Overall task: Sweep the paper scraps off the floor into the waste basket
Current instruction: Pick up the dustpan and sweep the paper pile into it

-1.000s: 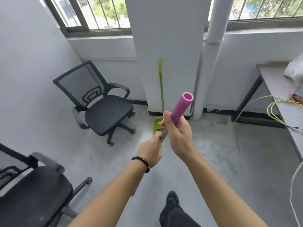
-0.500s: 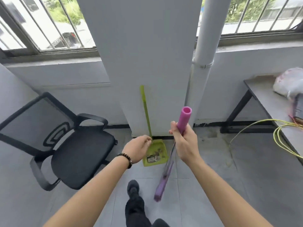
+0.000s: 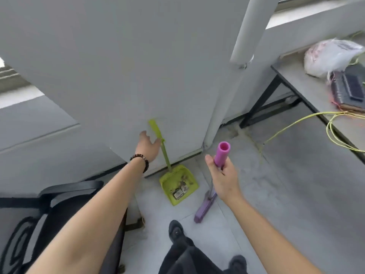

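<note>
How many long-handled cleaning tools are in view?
2. A green dustpan leans against the wall, its handle by the left hand; a purple broom stands on the floor, gripped by the right hand.

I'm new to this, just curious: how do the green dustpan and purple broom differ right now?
The dustpan is lime green; the broom is purple with a pink grip. The right hand grips the broom; the dustpan leans on the wall, the open left hand beside its handle. Both are long-handled and stand on the floor.
</note>
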